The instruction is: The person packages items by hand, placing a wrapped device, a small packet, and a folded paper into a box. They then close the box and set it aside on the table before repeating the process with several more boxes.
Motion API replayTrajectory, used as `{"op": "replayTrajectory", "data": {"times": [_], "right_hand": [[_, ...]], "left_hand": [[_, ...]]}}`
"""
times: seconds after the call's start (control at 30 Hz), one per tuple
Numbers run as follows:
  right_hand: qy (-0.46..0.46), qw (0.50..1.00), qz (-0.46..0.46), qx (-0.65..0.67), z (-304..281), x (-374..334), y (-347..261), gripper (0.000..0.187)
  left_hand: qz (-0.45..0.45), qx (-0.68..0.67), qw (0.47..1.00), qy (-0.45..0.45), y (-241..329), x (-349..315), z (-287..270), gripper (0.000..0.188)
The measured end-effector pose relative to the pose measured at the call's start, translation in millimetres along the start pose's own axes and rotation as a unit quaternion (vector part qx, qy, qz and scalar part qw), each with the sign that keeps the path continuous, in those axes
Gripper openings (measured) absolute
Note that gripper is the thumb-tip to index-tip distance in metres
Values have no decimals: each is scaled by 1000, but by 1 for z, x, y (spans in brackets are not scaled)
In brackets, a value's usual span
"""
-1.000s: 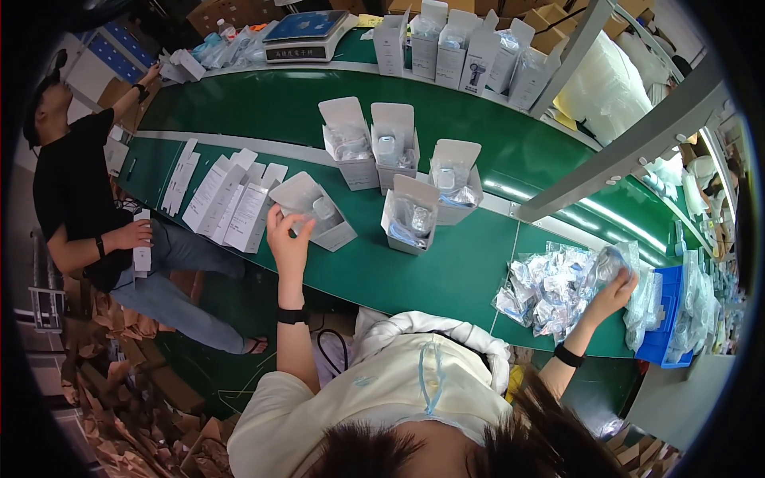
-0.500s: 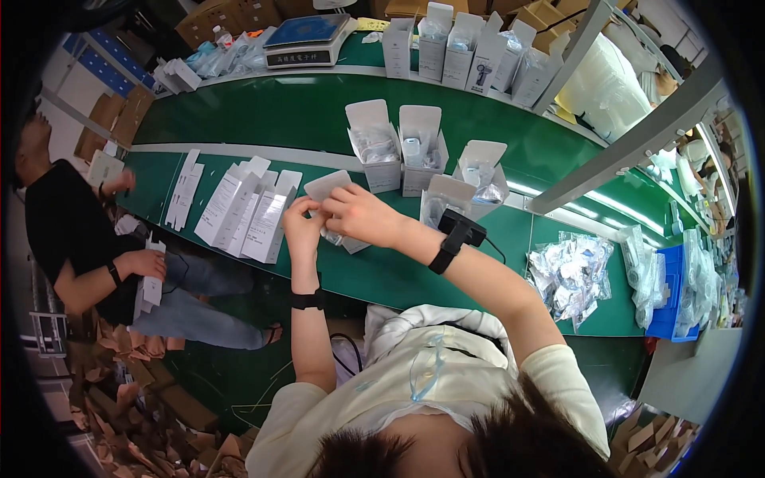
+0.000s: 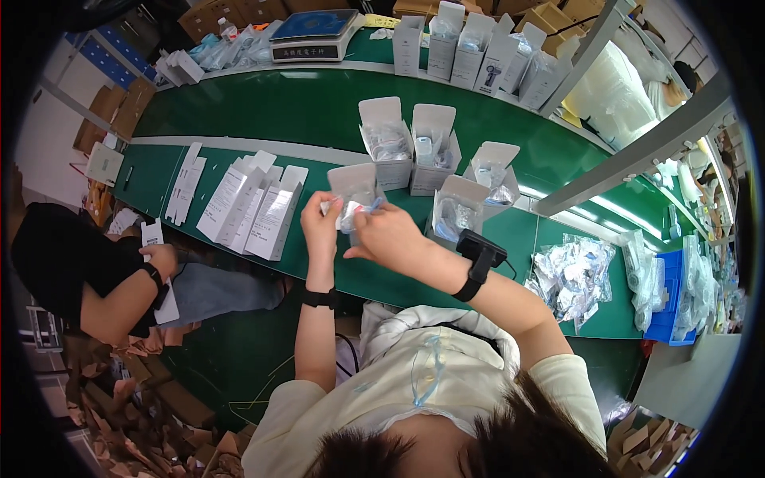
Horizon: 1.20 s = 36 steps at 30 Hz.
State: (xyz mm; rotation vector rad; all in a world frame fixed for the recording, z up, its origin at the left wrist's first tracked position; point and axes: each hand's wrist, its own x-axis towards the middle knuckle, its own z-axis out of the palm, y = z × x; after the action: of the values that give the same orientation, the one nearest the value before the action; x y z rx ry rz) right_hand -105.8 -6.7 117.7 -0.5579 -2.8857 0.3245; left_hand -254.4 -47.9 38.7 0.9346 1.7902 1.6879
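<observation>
A small white carton (image 3: 351, 177) stands on the green bench before me, its back flap raised. My left hand (image 3: 320, 229) is closed on the carton's left edge. My right hand (image 3: 388, 237) pinches a clear plastic bag (image 3: 348, 215) at the carton's opening; what the bag holds is mostly hidden by my fingers. Just beyond stand several other white cartons with raised flaps, among them a tall one (image 3: 393, 172) and a shorter one (image 3: 458, 188), with clear-bagged items inside.
Folded-open white cartons (image 3: 275, 215) lie to the left beside a flat carton blank (image 3: 185, 185). A pile of clear packets (image 3: 570, 275) and a blue bin (image 3: 673, 295) are on the right. A blue-topped scale (image 3: 315, 36) sits on the far shelf. A co-worker (image 3: 88, 271) bends at the left.
Both hands have parted from the raised flap and dropped lower, my right hand now on the plastic bag. The co-worker at the left has bent lower.
</observation>
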Motion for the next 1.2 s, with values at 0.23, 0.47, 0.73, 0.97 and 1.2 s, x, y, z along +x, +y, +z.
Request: {"op": "replayTrajectory", "data": {"times": [0.23,0.47,0.73,0.97,1.2], "right_hand": [[39,998,-17,-46,6,-15,8,51],[-156,986,50,-32,5,-10,30,56],[28,976,142,-165,-21,-12,-13,58],[111,784,214,572,64,55,-72,57],[101,673,370,633,199,169,-83,94]], "left_hand": [[3,-105,994,-4,-7,7,32,10],[0,50,998,-49,14,3,46,10],[149,162,974,57,16,38,-73,35],[-7,439,898,-33,9,168,-263,60],[-361,111,919,-111,-79,199,-290,65]]}}
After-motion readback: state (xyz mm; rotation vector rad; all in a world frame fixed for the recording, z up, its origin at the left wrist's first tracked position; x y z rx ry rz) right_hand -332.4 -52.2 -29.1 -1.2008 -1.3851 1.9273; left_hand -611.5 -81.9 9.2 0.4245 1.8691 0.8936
